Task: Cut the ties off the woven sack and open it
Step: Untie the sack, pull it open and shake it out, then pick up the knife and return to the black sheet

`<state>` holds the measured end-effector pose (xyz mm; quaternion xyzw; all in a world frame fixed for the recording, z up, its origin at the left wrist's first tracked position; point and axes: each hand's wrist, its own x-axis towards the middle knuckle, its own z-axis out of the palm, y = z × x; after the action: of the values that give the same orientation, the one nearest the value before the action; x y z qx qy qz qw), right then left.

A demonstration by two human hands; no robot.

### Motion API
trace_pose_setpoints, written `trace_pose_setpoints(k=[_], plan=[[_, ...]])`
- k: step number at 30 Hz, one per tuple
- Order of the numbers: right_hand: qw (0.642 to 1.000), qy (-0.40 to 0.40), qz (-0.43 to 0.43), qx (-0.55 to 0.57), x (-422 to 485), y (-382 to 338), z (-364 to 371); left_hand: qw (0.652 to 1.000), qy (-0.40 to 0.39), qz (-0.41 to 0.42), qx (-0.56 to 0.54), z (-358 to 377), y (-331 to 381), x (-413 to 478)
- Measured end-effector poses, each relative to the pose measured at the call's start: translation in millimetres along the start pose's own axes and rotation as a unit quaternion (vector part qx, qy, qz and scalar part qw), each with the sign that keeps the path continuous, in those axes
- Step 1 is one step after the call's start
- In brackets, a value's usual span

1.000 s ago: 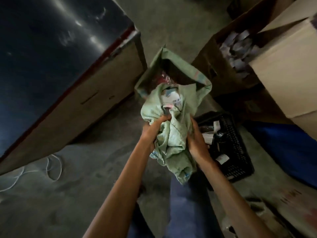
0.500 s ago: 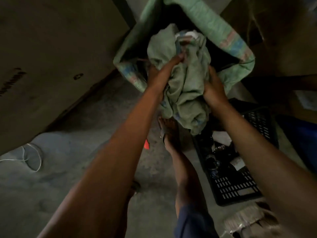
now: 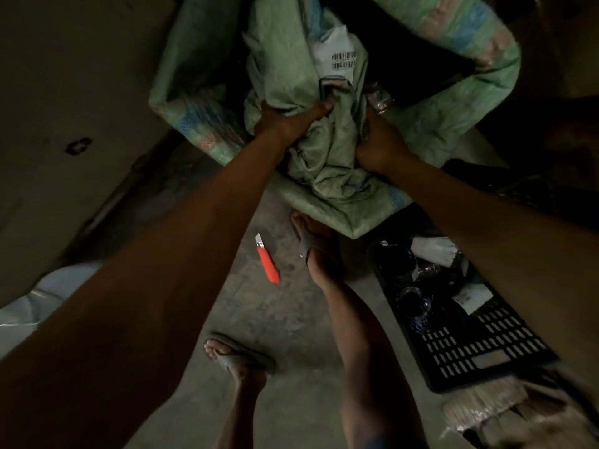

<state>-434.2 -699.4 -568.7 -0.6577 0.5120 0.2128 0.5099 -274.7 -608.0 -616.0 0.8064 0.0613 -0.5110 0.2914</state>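
A pale green woven sack [image 3: 285,56] stands open-mouthed on the concrete floor ahead of me, its rim rolled down with pink and blue stripes. A crumpled green bundle of the same woven cloth [image 3: 327,157], with a white barcode label [image 3: 338,53], hangs over its near edge. My left hand [image 3: 288,123] grips the bundle on its left side. My right hand [image 3: 377,147] grips it on the right. A red utility knife [image 3: 267,259] lies on the floor below the sack, apart from both hands. No tie shows.
A large cardboard box [image 3: 74,108] rises at the left. A black plastic crate [image 3: 466,322] with wrapped items sits at the right, a straw-coloured bundle [image 3: 492,413] below it. My two sandalled feet [image 3: 311,241] stand on the floor near the knife.
My head has leaned further forward and down, so the sack and my hands look closer. The red knife on the floor has come fully into view. Both hands keep their grip on the bundle.
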Motion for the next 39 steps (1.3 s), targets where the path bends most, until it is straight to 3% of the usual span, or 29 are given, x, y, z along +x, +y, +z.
trace_pose_setpoints(k=[4, 8, 12, 16, 23, 27, 30, 34, 39], plan=[[0.995, 0.093, -0.015, 0.009, -53.7, -25.0, 4.3, 0.995, 0.007, 0.044, 0.09, -26.8, 30.0, -76.9], [0.982, 0.17, -0.043, -0.069, -140.9, -62.0, 14.4, 0.987, 0.038, 0.135, 0.073, -62.0, 34.5, -159.8], [0.976, 0.129, -0.083, -0.157, -197.5, -70.2, 63.5, 0.974, 0.098, 0.185, 0.083, -108.6, -20.1, -213.6], [0.959, 0.039, -0.102, -0.262, -222.1, -57.9, 135.9, 0.974, 0.116, 0.117, 0.154, -149.9, -128.9, -227.7], [0.945, -0.061, -0.008, -0.32, -214.4, -0.8, 270.9, 0.957, 0.065, 0.018, 0.282, -186.5, -315.5, -201.8], [0.94, -0.058, -0.028, -0.334, -179.3, 38.8, 341.9, 0.942, 0.056, 0.005, 0.331, -185.5, -403.8, -163.9], [0.94, -0.037, -0.03, -0.339, -144.2, 69.4, 388.4, 0.945, 0.056, -0.008, 0.321, -173.6, -463.9, -128.6], [0.937, 0.005, 0.031, -0.347, -100.6, 102.7, 435.6, 0.954, 0.086, -0.024, 0.285, -154.3, -526.1, -84.5], [0.94, 0.093, 0.085, -0.318, -55.0, 129.2, 470.9, 0.953, 0.116, 0.009, 0.279, -132.3, -570.4, -42.9]])
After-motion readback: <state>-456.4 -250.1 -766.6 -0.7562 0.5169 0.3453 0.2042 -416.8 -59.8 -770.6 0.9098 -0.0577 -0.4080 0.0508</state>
